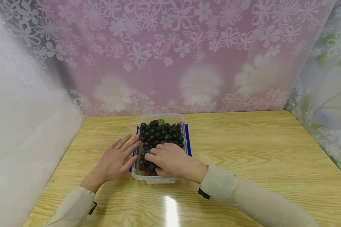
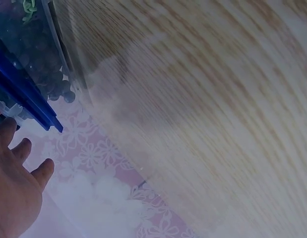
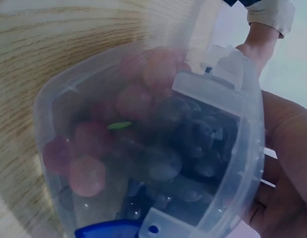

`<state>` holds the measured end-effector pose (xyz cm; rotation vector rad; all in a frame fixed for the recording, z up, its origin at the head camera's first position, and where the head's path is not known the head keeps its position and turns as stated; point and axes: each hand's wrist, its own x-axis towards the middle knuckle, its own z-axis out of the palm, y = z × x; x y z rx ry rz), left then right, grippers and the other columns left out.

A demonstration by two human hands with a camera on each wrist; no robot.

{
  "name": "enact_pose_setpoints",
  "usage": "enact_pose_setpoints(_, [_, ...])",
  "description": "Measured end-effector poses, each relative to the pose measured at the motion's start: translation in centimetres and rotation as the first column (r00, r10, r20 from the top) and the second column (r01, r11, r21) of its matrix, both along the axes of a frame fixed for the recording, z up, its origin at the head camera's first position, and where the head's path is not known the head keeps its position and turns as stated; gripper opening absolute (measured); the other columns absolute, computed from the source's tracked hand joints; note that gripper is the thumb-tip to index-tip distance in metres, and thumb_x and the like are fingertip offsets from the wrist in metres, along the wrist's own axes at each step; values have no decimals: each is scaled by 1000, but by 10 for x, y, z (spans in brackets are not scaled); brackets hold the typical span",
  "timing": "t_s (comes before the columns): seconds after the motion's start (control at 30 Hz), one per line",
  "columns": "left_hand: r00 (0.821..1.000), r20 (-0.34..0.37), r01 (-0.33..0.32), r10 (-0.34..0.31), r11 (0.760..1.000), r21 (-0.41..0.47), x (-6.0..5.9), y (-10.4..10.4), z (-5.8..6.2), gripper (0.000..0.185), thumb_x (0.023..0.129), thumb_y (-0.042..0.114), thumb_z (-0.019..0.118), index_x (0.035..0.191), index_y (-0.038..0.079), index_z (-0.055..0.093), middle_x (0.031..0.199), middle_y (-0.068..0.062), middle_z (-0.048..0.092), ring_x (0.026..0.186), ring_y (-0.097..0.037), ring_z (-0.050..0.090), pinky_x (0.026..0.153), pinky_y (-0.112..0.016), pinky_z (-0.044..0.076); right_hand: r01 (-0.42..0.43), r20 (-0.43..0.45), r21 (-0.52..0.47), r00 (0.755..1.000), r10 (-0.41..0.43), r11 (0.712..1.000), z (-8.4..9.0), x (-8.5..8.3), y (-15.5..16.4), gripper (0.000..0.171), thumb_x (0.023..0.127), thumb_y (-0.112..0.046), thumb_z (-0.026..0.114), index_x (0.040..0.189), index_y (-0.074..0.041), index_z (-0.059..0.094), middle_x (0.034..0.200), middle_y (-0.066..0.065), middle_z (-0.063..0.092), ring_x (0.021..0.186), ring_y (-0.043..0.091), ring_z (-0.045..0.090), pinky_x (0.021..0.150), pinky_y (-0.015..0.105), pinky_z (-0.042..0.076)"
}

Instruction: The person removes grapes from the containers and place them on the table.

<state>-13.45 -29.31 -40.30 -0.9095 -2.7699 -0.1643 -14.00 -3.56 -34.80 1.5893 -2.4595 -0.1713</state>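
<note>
The left hand (image 1: pixel 115 160) lies flat on the wooden table (image 1: pixel 258 151), fingers straight and spread, the fingertips touching the left wall of the clear plastic container (image 1: pixel 156 180). The right hand (image 1: pixel 170 160) reaches across from the right, palm down, and rests on the dark grapes (image 1: pixel 162 134) in the near half of the container; its fingers are bent over the bunch, but I cannot tell if they really grip it. The container stands on a blue lid (image 1: pixel 188 142), near the middle of the table. No label or writing can be read on it.
</note>
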Motion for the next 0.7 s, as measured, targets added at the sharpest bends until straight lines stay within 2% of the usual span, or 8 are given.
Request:
enact_pose_setpoints(0.23, [1000, 8, 0, 0, 1000, 13, -1, 0, -1, 54, 102, 44, 39, 148, 16, 39, 156, -2, 24, 143, -24, 15, 113, -46, 17, 3, 16, -27, 1000, -3, 1000, -1, -3, -1, 36, 88, -33, 66, 122, -23, 61, 107, -6, 65, 92, 12, 60, 78, 27, 51])
enact_pose_setpoints(0.7, [1000, 17, -15, 14, 999, 35, -3, 3, -3, 53, 102, 44, 39, 148, 16, 40, 157, -1, 22, 143, -24, 16, 112, -49, 20, -42, 32, -153, 998, 47, 987, 1, -8, 7, 31, 88, -32, 66, 118, -24, 65, 105, -7, 66, 87, 12, 60, 77, 28, 51])
